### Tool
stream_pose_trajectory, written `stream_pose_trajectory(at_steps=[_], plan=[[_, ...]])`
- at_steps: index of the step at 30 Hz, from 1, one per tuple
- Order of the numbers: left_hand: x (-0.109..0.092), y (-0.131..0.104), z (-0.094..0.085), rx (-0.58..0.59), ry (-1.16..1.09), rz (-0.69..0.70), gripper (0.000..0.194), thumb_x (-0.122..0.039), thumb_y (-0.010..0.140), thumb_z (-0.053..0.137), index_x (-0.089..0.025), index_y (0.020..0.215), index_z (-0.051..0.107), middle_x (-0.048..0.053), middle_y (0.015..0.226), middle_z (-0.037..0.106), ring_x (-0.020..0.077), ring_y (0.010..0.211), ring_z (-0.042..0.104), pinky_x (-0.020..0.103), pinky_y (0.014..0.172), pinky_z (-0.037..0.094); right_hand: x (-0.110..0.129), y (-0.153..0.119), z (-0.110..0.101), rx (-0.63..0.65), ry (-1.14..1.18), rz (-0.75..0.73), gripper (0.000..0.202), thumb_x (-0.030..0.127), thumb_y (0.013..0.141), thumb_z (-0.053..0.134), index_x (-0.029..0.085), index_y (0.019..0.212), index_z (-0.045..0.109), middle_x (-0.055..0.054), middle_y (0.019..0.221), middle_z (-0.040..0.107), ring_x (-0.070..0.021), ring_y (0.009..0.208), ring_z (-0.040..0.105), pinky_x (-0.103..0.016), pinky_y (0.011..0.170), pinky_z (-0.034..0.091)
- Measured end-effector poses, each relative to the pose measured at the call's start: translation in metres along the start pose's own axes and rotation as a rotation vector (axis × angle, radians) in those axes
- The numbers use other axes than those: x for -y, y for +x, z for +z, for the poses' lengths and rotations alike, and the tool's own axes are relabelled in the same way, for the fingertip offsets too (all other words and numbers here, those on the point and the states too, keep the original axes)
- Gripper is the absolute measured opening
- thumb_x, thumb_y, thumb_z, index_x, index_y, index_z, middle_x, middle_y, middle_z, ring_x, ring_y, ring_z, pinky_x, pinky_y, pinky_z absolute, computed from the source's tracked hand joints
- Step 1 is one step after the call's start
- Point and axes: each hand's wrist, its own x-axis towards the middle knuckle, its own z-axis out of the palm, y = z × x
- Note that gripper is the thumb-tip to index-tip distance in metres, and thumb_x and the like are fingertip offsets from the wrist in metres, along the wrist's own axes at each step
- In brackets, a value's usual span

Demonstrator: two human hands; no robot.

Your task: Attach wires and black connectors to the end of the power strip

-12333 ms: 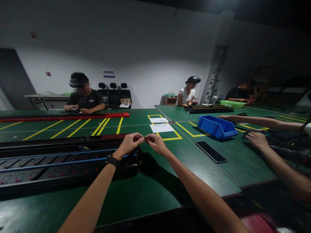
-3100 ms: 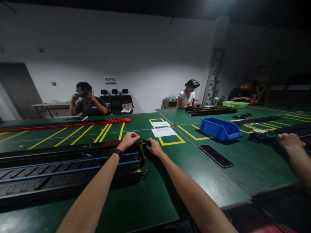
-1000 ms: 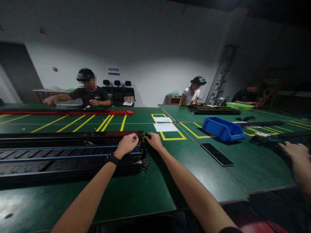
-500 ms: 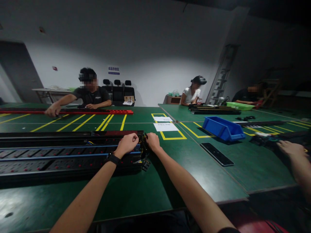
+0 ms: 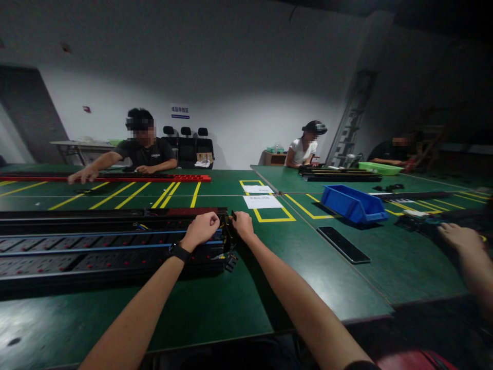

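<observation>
Long black power strips [image 5: 127, 262] with rows of sockets, red dots and blue edge lines lie side by side across the left of the table. My left hand [image 5: 201, 229] is over their right end, its fingers curled in; what they grip is hidden. Just to the right, my right hand [image 5: 243, 226] pinches a small black part [image 5: 233, 216] at the end of the strips. Between the hands, wires and dark pieces [image 5: 227, 234] show at that end. A black connector [image 5: 231, 262] on a short lead hangs out below them.
To the right are a phone [image 5: 344, 244], a blue bin [image 5: 354, 204] and white paper sheets [image 5: 263, 201]. Another person's hand [image 5: 462, 237] works over dark parts at far right. Across the green table a co-worker sits behind a red strip [image 5: 185, 178]; others sit further right.
My hands stay almost still at the strip end; the small black part in my right hand shows slightly more. Across the table, the co-worker's hand has lifted left, leaving a dark object lying there.
</observation>
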Motion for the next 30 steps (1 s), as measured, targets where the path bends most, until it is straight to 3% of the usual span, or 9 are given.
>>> stream_pose_trajectory(at_steps=[13, 19, 24, 27, 30], plan=[[-0.003, -0.001, -0.002, 0.012, 0.016, -0.019, 0.019, -0.034, 0.087, 0.054, -0.024, 0.086, 0.070, 0.002, 0.080, 0.071, 0.0169, 0.072, 0.061, 0.025, 0.059, 0.033, -0.006, 0.002, 0.002, 0.005, 0.044, -0.049, 0.025, 0.033, 0.099, 0.054, 0.019, 0.105, 0.074, -0.012, 0.106, 0.073, -0.0214, 0.095, 0.067, -0.027, 0.081, 0.046], [-0.003, -0.001, -0.003, 0.017, 0.018, -0.019, 0.021, -0.035, 0.088, 0.053, -0.023, 0.088, 0.071, 0.003, 0.080, 0.071, 0.0173, 0.073, 0.063, 0.025, 0.059, 0.034, -0.011, 0.002, 0.003, 0.008, 0.098, -0.067, 0.020, 0.031, 0.092, 0.065, 0.020, 0.106, 0.072, -0.010, 0.107, 0.074, -0.0215, 0.097, 0.067, -0.026, 0.082, 0.046], [-0.006, -0.003, -0.005, 0.023, 0.022, -0.029, 0.022, -0.035, 0.089, 0.054, -0.022, 0.089, 0.071, 0.004, 0.081, 0.071, 0.0179, 0.076, 0.064, 0.026, 0.058, 0.034, -0.012, 0.003, 0.004, -0.011, 0.151, -0.042, 0.029, 0.026, 0.088, 0.069, 0.022, 0.117, 0.071, -0.008, 0.111, 0.075, -0.0216, 0.105, 0.068, -0.026, 0.086, 0.047], [-0.005, -0.003, -0.005, 0.023, 0.022, -0.022, 0.022, -0.036, 0.089, 0.054, -0.022, 0.089, 0.071, 0.004, 0.081, 0.071, 0.0176, 0.075, 0.064, 0.026, 0.059, 0.034, -0.017, 0.006, 0.000, -0.021, 0.216, -0.031, 0.030, 0.034, 0.087, 0.071, 0.022, 0.115, 0.073, -0.007, 0.110, 0.076, -0.0210, 0.103, 0.069, -0.025, 0.086, 0.048], [-0.004, -0.002, -0.003, 0.018, 0.022, -0.009, 0.022, -0.036, 0.089, 0.053, -0.022, 0.088, 0.070, 0.003, 0.079, 0.071, 0.0170, 0.073, 0.063, 0.026, 0.060, 0.035, -0.027, 0.011, -0.004, -0.014, 0.374, 0.030, 0.033, 0.047, 0.091, 0.064, 0.018, 0.100, 0.077, -0.007, 0.095, 0.078, -0.0200, 0.089, 0.071, -0.024, 0.078, 0.049]])
